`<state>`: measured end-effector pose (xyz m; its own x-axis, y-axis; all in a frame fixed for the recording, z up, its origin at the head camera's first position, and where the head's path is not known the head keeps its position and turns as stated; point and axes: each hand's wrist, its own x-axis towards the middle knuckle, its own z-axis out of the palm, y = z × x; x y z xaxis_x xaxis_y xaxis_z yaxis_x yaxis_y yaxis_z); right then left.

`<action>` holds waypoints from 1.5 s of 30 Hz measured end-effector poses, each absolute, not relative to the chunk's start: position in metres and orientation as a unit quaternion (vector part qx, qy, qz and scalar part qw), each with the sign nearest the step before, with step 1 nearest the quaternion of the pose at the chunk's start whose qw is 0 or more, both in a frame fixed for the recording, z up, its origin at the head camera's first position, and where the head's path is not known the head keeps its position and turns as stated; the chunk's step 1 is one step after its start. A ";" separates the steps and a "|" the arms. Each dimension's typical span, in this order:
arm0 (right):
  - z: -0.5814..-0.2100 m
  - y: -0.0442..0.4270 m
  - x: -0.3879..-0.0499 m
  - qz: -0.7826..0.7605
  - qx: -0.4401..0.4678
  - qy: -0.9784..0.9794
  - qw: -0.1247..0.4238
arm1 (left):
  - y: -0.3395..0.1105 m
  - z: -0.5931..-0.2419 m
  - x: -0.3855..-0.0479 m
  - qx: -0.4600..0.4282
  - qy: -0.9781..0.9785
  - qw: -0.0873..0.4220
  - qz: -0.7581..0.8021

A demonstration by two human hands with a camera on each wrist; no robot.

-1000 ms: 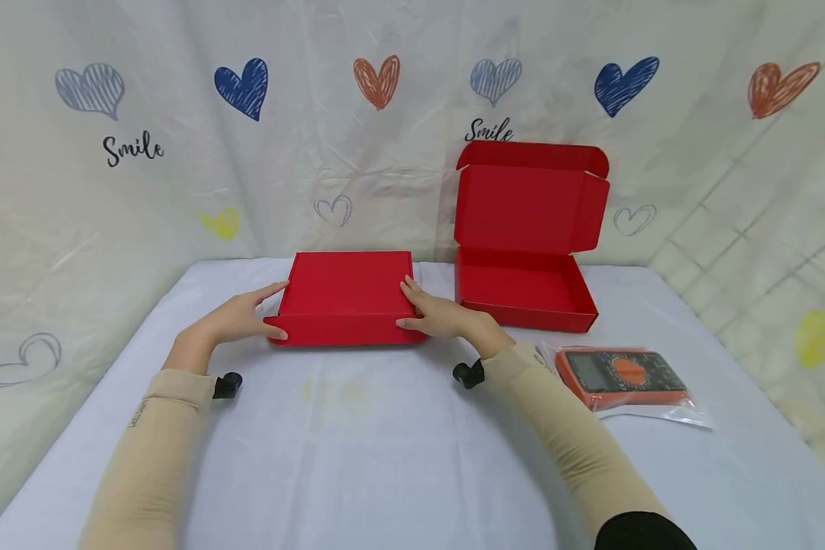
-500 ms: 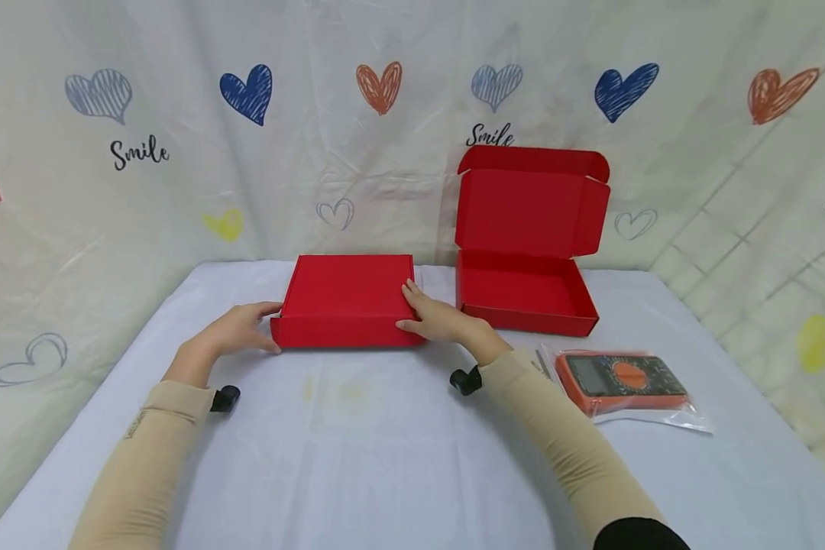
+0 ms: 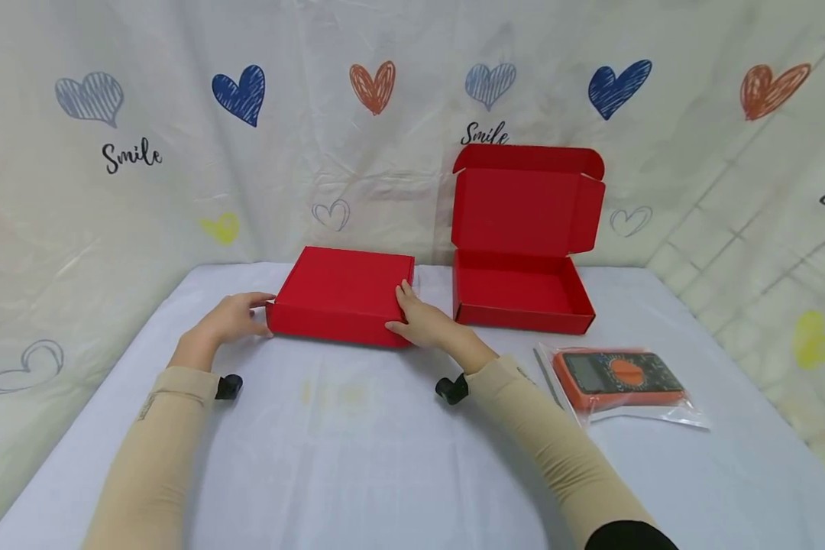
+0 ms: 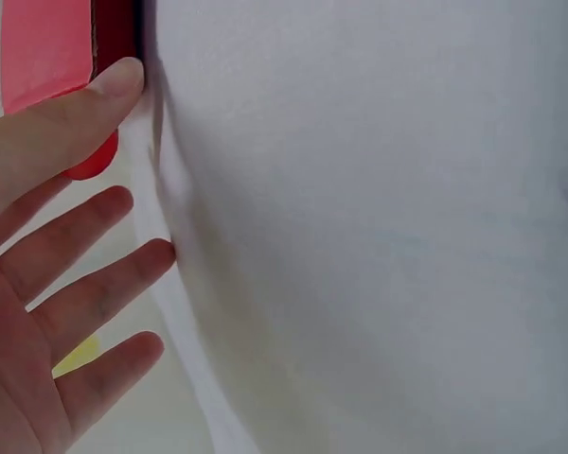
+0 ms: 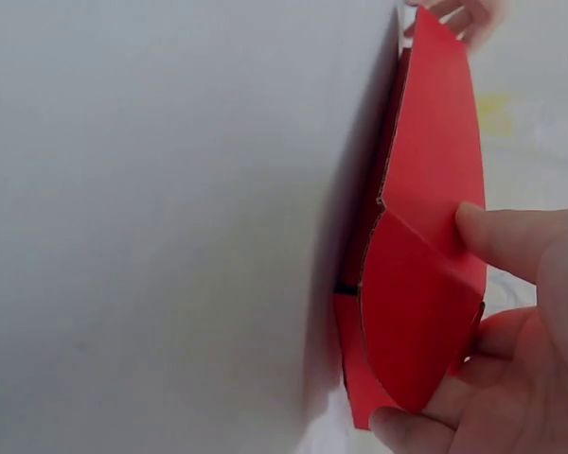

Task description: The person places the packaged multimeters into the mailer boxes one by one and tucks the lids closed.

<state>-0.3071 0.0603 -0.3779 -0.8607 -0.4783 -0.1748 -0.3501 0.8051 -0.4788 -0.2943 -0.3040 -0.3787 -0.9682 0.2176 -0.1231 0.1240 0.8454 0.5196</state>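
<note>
A red cardboard box (image 3: 347,281) with its lid down lies at the back of the table, slightly turned. My left hand (image 3: 228,317) holds its front left corner between thumb and index finger; in the left wrist view the other fingers (image 4: 99,293) are spread off the box. At the front right corner my right hand (image 3: 426,319) grips the box. The right wrist view shows its thumb (image 5: 511,236) on the lid's front flap (image 5: 435,151) and fingers around the side of the corner. That flap stands a little off the front wall, with a dark gap behind it.
A second red box (image 3: 522,315) stands to the right with its lid raised, nothing visible inside. In front of it lies an orange and black multimeter (image 3: 622,378) in a clear plastic bag (image 3: 687,416). White cloth (image 3: 357,466) covers the table; a patterned curtain (image 3: 399,176) hangs behind.
My left hand has shifted along the box's front left corner and now holds it. The box has turned slightly, its left end swinging back. My right hand stays at the right corner.
</note>
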 end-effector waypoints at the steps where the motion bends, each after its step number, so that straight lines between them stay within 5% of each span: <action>1: -0.377 0.059 -0.307 -0.218 -0.217 0.941 0.142 | -0.305 -0.379 -0.296 0.090 0.956 0.082 0.266; 17: -0.375 0.056 -0.302 -0.220 -0.212 0.942 0.142 | -0.311 -0.380 -0.292 0.084 0.960 0.050 0.264; 45: -0.368 0.062 -0.306 -0.219 -0.232 0.937 0.146 | -0.303 -0.366 -0.288 0.152 0.951 0.113 0.243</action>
<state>-0.3061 0.0619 -0.3681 -0.8504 -0.4975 -0.1712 -0.3698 0.7966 -0.4782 -0.2875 -0.3027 -0.3661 -0.9282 0.3448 -0.1401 0.2353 0.8354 0.4967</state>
